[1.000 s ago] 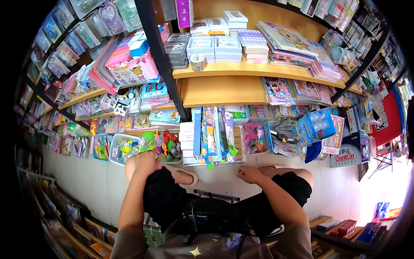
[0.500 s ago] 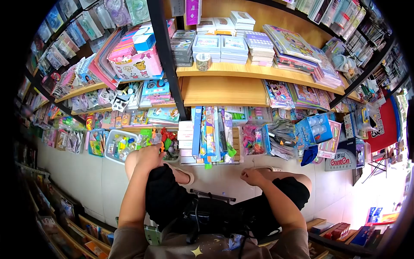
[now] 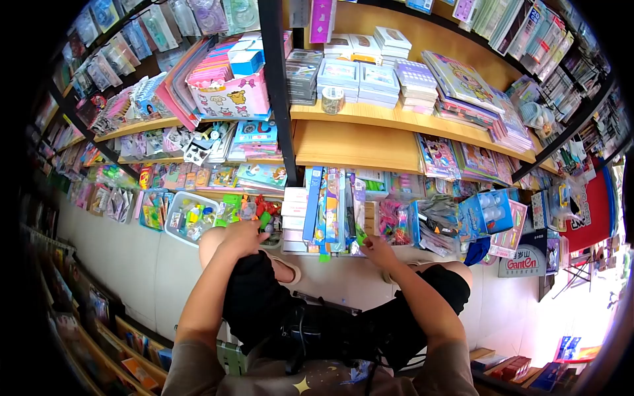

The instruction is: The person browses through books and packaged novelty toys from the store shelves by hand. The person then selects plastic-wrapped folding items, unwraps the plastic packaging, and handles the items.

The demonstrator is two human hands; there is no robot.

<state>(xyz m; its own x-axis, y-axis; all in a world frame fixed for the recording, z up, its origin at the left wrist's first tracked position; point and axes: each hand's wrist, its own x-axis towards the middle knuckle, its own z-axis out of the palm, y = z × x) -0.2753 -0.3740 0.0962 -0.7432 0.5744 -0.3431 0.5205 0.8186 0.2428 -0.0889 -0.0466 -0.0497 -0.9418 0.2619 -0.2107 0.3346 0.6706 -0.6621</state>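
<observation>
My left hand is over my left knee at the front edge of a clear tub of small red, orange and green toys. Its fingers point right, close to a green toy; whether they grip anything is not clear. My right hand is half closed, thumb and fingers together, at the front of a row of long upright packs. Its fingertips meet the bright green end of one pack; what lies between them is too small to make out.
Left of the toy tub is a white bin of small packaged items. Right of the packs are a tub of pink items and a blue box. A wooden shelf with books and boxes rises behind. A black upright post divides the shelving.
My right hand has moved forward and left, from above my right knee to the front of the long packs. My left hand has shifted slightly, its fingers now stretched further right. The view has shifted slightly.
</observation>
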